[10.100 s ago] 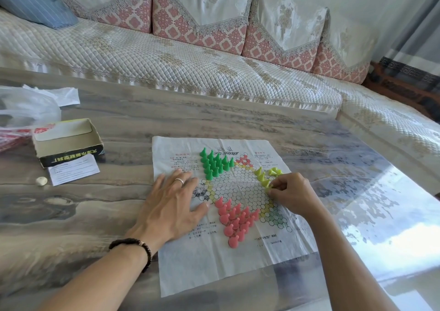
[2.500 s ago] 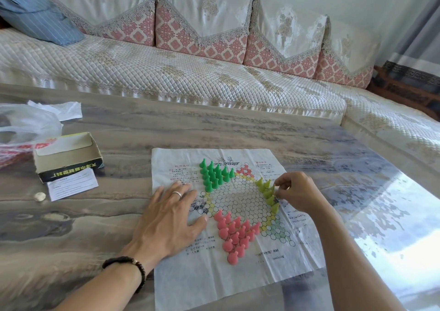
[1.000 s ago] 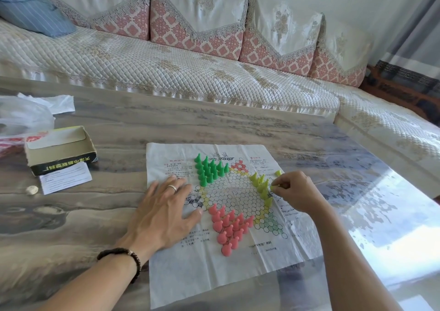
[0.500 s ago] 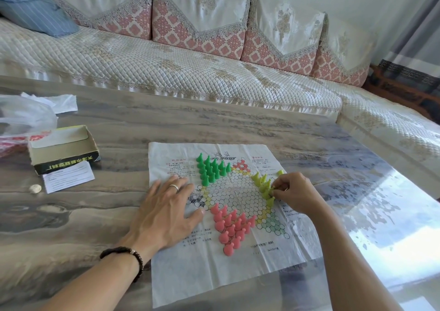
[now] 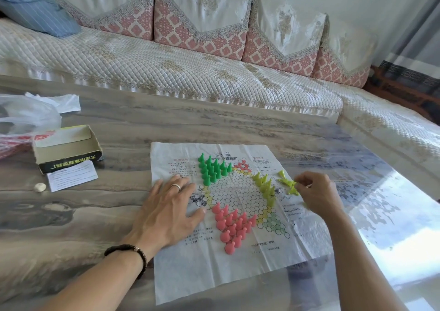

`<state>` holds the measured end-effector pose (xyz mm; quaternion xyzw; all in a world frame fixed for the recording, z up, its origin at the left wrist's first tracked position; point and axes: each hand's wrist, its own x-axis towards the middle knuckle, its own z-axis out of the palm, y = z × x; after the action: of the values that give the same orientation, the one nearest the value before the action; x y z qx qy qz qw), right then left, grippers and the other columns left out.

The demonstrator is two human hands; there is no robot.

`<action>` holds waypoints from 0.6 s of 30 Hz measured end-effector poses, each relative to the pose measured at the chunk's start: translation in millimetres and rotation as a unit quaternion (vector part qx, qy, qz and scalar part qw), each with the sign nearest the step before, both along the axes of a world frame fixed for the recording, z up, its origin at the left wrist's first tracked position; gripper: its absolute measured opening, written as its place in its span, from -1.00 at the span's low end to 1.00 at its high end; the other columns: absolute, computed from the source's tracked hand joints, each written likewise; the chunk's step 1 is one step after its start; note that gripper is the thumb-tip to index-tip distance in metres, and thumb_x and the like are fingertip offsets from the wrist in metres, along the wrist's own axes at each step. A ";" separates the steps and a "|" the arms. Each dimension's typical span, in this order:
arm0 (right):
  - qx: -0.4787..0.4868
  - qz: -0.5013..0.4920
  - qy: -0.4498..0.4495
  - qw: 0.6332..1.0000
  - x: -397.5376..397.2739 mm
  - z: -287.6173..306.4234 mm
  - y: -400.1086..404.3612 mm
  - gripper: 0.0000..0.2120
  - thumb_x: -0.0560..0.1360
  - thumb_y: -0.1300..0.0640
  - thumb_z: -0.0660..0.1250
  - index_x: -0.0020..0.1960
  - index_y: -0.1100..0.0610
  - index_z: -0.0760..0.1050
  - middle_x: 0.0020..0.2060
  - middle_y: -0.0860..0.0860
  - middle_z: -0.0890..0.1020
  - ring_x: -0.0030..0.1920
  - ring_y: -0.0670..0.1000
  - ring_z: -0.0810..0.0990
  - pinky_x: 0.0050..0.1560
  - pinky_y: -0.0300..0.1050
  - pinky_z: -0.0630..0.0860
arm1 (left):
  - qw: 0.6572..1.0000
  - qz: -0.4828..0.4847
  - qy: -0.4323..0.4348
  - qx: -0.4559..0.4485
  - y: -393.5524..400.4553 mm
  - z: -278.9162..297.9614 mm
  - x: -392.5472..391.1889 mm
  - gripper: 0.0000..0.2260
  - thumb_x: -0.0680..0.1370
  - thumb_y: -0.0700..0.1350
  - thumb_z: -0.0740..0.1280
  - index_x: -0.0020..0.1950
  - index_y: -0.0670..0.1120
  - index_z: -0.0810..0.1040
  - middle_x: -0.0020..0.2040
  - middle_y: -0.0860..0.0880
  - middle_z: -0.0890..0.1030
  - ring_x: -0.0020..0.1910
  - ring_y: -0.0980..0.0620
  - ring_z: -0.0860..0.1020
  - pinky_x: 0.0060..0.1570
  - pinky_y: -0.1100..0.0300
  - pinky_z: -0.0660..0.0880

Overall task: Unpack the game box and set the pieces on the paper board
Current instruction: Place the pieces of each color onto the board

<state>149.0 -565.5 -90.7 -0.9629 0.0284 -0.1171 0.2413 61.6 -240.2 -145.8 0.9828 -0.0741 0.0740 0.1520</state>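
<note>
The paper board [image 5: 190, 270] lies flat on the table. Several green pieces [image 5: 213, 170] stand on its far corner, several pink pieces [image 5: 232, 226] on its near corner. Yellow pieces [image 5: 265, 187] stand along the right side of the hexagon grid. More yellow pieces [image 5: 285, 183] lie loose on the paper to their right. My left hand [image 5: 166, 212] rests flat on the board's left part, fingers spread. My right hand [image 5: 316, 194] is at the loose yellow pieces, fingertips pinching one of them. The open game box [image 5: 67, 149] stands at the left.
A paper slip [image 5: 72, 176] and a small white round object [image 5: 40, 187] lie in front of the box. Plastic bags [image 5: 26, 115] sit at the far left. A quilted sofa [image 5: 190, 72] runs behind the table [image 5: 71, 215].
My right hand has moved right, from the standing yellow row to the loose yellow pieces beside it. My left hand has stayed flat on the paper.
</note>
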 end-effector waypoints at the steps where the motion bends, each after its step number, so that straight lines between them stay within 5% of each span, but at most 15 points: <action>1: -0.006 -0.014 -0.011 1.000 -1.2 0.5 -3.1 -0.85 0.44 0.28 0.33 -0.18 0.08 0.64 -0.31 -0.08 0.63 -0.18 0.02 0.59 -0.12 -0.11 0.50 | 1.000 0.001 0.000 -0.001 0.0 -0.2 0.2 -0.26 0.42 0.37 -0.12 0.48 0.03 0.26 0.53 0.01 0.23 0.53 0.03 0.08 0.50 -0.02 0.03; 5: -0.024 -0.026 0.007 0.999 -4.1 -2.5 -12.2 -0.84 0.46 0.26 0.31 -0.19 0.07 0.62 -0.30 -0.06 0.65 -0.17 0.03 0.62 -0.09 -0.01 0.58 | 1.000 0.000 0.000 0.003 0.2 -0.8 0.2 -0.29 0.44 0.37 -0.10 0.49 0.04 0.24 0.53 0.02 0.22 0.53 0.04 0.07 0.50 -0.01 0.02; 12: -0.111 0.036 0.014 0.993 -2.3 -11.6 -6.4 -0.71 0.43 0.27 0.35 0.09 0.01 0.62 -0.11 -0.05 0.61 -0.05 0.01 0.57 -0.05 0.02 0.57 | 1.000 -0.001 -0.003 -0.011 -0.2 -0.8 0.4 -0.36 0.50 0.33 0.02 0.49 0.02 0.26 0.53 0.00 0.22 0.53 0.03 0.08 0.50 -0.02 0.03; 18: -0.172 0.038 0.028 0.984 0.7 -11.4 1.9 -0.76 0.45 0.28 0.33 -0.02 0.01 0.64 -0.14 -0.03 0.61 -0.07 0.04 0.54 0.03 0.13 0.51 | 1.000 0.000 -0.004 -0.018 -0.7 -0.2 -1.1 -0.38 0.52 0.31 0.06 0.49 0.01 0.26 0.53 -0.01 0.22 0.53 0.02 0.08 0.51 -0.02 0.02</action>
<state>149.7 -563.7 -102.1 -0.9934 -0.0224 -0.0839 0.0754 60.6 -240.9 -146.0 0.9796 -0.0739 0.0793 0.1693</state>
